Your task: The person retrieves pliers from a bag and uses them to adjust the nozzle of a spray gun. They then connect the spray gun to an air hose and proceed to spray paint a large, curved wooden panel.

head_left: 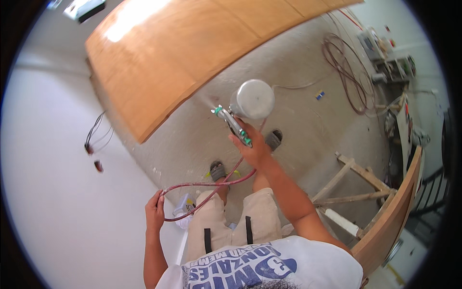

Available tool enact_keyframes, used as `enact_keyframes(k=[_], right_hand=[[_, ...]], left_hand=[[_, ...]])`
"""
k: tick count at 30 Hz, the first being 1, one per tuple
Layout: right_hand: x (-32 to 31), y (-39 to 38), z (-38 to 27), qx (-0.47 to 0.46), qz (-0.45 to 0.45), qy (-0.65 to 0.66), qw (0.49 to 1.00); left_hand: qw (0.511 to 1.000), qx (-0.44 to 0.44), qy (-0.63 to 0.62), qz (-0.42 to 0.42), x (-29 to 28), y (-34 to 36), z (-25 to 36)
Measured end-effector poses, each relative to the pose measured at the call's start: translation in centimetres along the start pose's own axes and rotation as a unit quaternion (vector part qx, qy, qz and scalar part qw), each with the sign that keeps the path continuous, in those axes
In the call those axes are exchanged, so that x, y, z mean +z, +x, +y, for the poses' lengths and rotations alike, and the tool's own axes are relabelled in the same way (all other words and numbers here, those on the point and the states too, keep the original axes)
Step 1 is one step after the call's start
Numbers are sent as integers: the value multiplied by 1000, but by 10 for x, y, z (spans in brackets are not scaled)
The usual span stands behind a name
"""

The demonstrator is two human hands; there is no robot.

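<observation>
My right hand [252, 144] is wrapped round the handle of a spray gun [233, 125] with green fittings and a round metal cup [255, 99]. Its nozzle points up and left at a large orange-brown wooden panel [187, 53], and a faint mist leaves the tip. Gun and panel stay apart. My left hand [154, 207], out to the left, is closed on a dark red air hose [197, 184]. The hose loops across in front of my legs and runs up toward the gun. My fingertips on the trigger are partly hidden.
White wall [72, 202] on the left has loose wires [90, 139] sticking out. A plastic container [184, 204] stands by my leg. Coiled hose [344, 72] lies on the floor at the far right. Closer on the right are a wooden trestle [361, 178] and a curved wooden panel [394, 207].
</observation>
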State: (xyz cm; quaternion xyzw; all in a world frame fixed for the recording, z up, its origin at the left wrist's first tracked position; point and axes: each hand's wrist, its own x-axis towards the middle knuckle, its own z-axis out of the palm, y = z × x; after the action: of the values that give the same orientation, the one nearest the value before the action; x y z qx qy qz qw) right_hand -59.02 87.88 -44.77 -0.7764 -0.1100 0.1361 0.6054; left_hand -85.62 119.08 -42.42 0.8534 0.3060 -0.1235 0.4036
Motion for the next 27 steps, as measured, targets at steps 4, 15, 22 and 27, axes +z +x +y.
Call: enact_keyframes(k=[4,15,22,27], right_hand=[[81,-35,-6,-41,-79,7,996],[159,-61,-16,-27,-213,29,976],[41,-8,5,115,5,52,992],[-71,56,39,92,117,30,988]], left_hand=[[996,-82,-21,33,-33,-31,-59],[983,-155,-59,80,-42,-83,-107],[998,-55,-5,36,-5,-14,-18],[998,45,51,-12,45,47,87]])
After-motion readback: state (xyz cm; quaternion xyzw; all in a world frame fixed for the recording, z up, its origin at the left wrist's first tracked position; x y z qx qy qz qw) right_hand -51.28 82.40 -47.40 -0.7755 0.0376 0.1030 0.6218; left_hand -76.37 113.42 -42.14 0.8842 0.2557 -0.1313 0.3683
